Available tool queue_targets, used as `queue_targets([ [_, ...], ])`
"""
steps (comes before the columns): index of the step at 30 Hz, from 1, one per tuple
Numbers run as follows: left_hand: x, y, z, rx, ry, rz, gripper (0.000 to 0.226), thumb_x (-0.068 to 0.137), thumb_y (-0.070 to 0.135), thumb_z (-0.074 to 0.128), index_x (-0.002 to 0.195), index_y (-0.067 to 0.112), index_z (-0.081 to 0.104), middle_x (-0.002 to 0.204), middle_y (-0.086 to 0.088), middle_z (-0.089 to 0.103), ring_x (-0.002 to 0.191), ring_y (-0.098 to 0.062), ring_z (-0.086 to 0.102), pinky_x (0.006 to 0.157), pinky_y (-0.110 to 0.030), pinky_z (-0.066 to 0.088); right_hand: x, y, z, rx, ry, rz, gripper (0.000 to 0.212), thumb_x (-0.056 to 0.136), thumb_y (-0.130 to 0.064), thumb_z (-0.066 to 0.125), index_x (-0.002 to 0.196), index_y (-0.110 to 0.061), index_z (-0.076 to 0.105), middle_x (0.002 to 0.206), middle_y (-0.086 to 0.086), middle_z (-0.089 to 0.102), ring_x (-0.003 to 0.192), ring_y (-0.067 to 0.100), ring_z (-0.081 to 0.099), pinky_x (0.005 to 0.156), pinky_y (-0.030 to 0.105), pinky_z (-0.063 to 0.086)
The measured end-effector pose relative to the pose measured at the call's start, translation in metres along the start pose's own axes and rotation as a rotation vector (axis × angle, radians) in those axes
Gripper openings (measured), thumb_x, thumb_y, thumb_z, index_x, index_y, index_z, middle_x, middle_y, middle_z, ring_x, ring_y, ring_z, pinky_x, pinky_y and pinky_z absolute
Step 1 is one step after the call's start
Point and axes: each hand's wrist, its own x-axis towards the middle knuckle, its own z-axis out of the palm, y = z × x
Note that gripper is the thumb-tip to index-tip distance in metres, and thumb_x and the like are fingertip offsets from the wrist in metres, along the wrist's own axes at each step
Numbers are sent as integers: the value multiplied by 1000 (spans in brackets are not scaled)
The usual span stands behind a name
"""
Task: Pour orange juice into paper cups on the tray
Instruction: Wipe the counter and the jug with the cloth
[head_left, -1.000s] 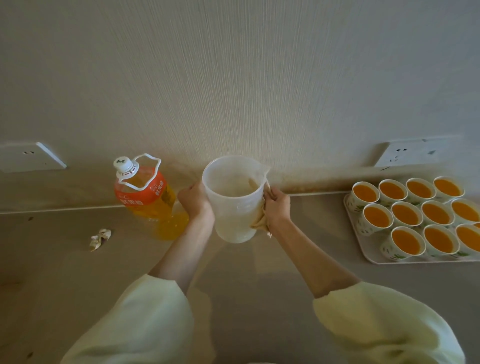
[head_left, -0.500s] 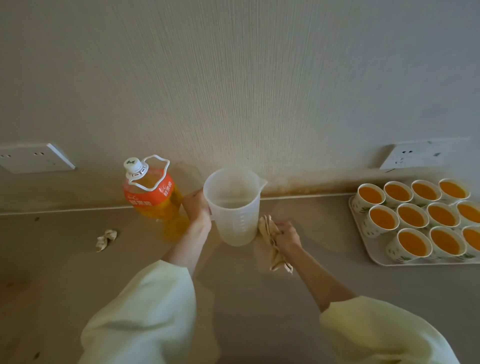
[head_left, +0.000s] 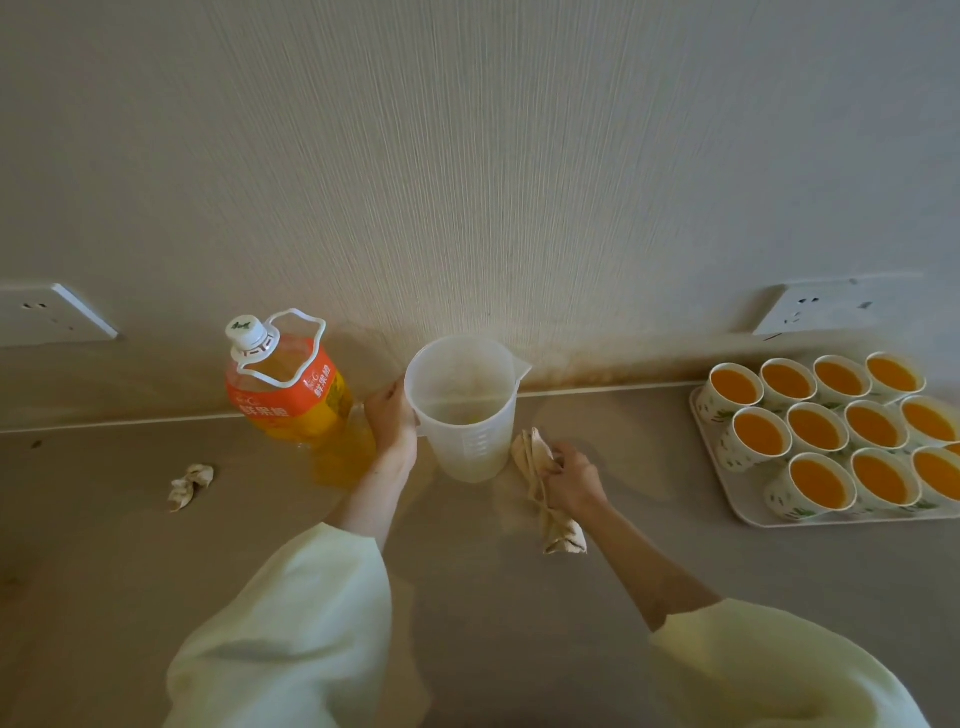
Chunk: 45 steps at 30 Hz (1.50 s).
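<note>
Left hand (head_left: 392, 423) is wrapped round the handle side of the measuring jug (head_left: 465, 415) (the handle itself is hidden behind the fingers), probably steadying it upright on the counter (head_left: 493, 597). The jug is clear plastic and looks all but empty, with only a film at the bottom.

Right hand (head_left: 571, 480), just right of the jug, has its fingers curled on a stained paper towel wad (head_left: 535, 457) lying on the counter by the jug's base. That reads as wiping up drips.

Just left of the jug, behind the left wrist, stands the orange juice bottle (head_left: 291, 395), cap on and partly full, within reach for a refill.

Well right of the jug is the tray (head_left: 732, 493) of paper cups (head_left: 821, 480). Every visible cup is filled close to the rim, but the tray runs out of view, so no full count.

Farther left of the jug than the bottle lies a crumpled tissue scrap (head_left: 189, 486).

Pouring looks done or nearly done, so this is likely the cleanup stage.
</note>
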Motion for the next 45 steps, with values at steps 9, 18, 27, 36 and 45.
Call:
queue_targets([
  [9, 2, -4, 0, 67, -18, 6, 47, 102, 44, 28, 125, 11, 54, 112, 5, 55, 105, -13, 51, 92, -30, 40, 2, 15, -5, 33, 129, 32, 24, 94, -13, 46, 99, -13, 69, 84, 5, 66, 83, 24, 63, 69, 31, 49],
  [18, -52, -48, -8, 382, 355, 120, 40, 103, 27, 33, 113, -2, 59, 112, -21, 61, 103, -36, 57, 82, -38, 42, -13, 10, -6, 103, 219, -3, 32, 95, -11, 51, 126, -11, 56, 117, 9, 64, 93, 21, 61, 81, 34, 53],
  [27, -131, -70, 66, 454, -643, 101, 32, 102, 17, 40, 132, 10, 49, 118, 11, 48, 110, -5, 46, 87, -16, 33, 2, 23, -55, -21, 422, -142, 24, 89, 4, 52, 109, -2, 65, 108, 13, 62, 98, 29, 57, 74, 32, 45],
  [36, -130, -113, 142, 461, -762, -38, 28, 101, 10, 38, 121, 13, 56, 113, -13, 63, 102, -27, 60, 89, -36, 48, 36, 65, -57, -306, 81, -149, 49, 92, 0, 48, 140, -5, 47, 157, 13, 29, 140, 36, 33, 106, 37, 36],
  [45, -129, -118, 124, 350, -798, -94, 31, 95, 1, 42, 118, 9, 61, 115, -5, 64, 107, -21, 59, 85, -21, 46, 25, 69, -58, -351, 5, -67, 59, 97, -12, 51, 151, -19, 30, 164, 6, -1, 149, 28, 14, 114, 40, 33],
])
